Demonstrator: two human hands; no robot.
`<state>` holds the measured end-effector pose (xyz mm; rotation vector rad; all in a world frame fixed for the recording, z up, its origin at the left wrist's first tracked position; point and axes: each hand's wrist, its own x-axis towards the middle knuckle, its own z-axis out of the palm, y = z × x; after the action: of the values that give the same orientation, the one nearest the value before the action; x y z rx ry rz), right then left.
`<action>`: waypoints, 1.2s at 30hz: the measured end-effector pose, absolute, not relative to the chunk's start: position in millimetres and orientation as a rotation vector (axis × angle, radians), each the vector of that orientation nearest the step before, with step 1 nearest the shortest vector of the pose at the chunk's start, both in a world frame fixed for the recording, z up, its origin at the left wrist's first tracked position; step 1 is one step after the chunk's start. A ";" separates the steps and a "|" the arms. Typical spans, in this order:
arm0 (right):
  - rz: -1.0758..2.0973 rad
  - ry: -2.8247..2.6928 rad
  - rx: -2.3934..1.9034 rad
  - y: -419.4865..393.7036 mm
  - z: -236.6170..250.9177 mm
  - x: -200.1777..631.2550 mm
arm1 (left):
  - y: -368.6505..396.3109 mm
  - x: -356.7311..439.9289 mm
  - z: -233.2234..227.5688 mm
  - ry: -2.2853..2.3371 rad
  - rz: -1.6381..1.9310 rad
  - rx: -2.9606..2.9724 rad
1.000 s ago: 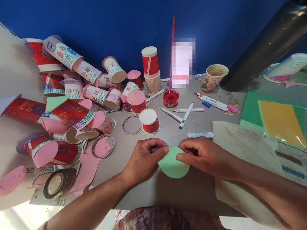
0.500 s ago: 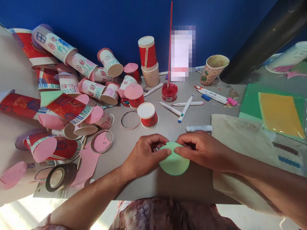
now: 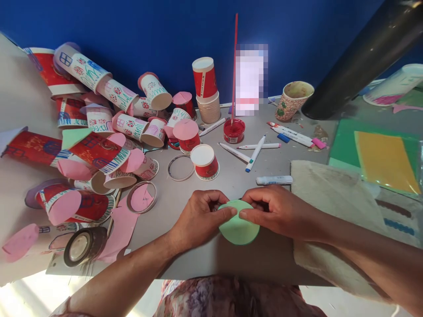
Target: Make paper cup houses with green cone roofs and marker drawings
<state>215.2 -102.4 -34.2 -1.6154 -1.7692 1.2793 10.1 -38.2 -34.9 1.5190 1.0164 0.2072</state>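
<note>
Head view looking down at the bench (image 3: pixel 205 185); both hands meet right in the middle over a green paper circle (image 3: pixel 238 229), which lies just in front of the person at the near edge; the disc sits below and between the fingertips, its top edge tucked under them and the rest hanging toward the body; being round it has no real long axis, though it looks curled up a bit at the top where it's pinched; neither hand is clearly nearer, they're about even, one on each side of the upper rim.

Left hand (image 3: pixel 200 218) is curled narrow, thumb and forefinger closed on the left part of the top edge; right hand (image 3: pixel 280 211) does the same from the right, fingers bunched and pinched onto the paper; fingertips of the two nearly touch each other; can't tell whether there's a slit or overlap under the fingers, it's hidden.

Around it: a white marker (image 3: pixel 274 180) just beyond the right hand; an upside-down red cup (image 3: pixel 205 162) just beyond the left; a heap of decorated cups (image 3: pixel 99 123) well off to the left; a tape roll (image 3: pixel 84 246) near the left forearm; a beige cloth (image 3: pixel 330 207) under the right arm.
</note>
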 end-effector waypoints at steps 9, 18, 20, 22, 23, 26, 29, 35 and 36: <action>1.283 -1.764 -1.622 -102.5 -33.7 214.4 | -38.2 10.3 -33.1 1.010 0.207 1.498; 1.284 -1.754 -1.656 -102.5 -33.5 213.8 | -38.1 9.5 -35.0 1.011 0.198 1.507; 1.289 -1.753 -1.660 -102.2 -33.0 213.5 | -38.1 9.5 -34.9 1.009 0.196 1.501; 1.294 -1.752 -1.657 -102.1 -32.7 213.2 | -38.1 9.5 -34.3 1.005 0.193 1.499; 1.295 -1.752 -1.654 -102.1 -32.7 213.1 | -38.1 9.6 -33.9 1.006 0.192 1.499; 1.292 -1.753 -1.650 -102.7 -32.8 212.9 | -38.2 9.7 -32.9 1.012 0.186 1.485; 1.290 -1.759 -1.651 -103.1 -32.6 212.8 | -38.2 9.7 -32.7 1.017 0.182 1.473; 1.301 -1.763 -1.645 -102.9 -31.5 212.1 | -38.4 9.2 -33.3 1.013 0.186 1.482; 1.306 -1.763 -1.646 -103.0 -31.7 212.1 | -38.4 9.1 -33.5 1.012 0.187 1.480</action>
<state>212.1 -103.0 -31.7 -1.6464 -1.7628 1.3060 9.1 -38.4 -33.5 1.4803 1.0125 0.1869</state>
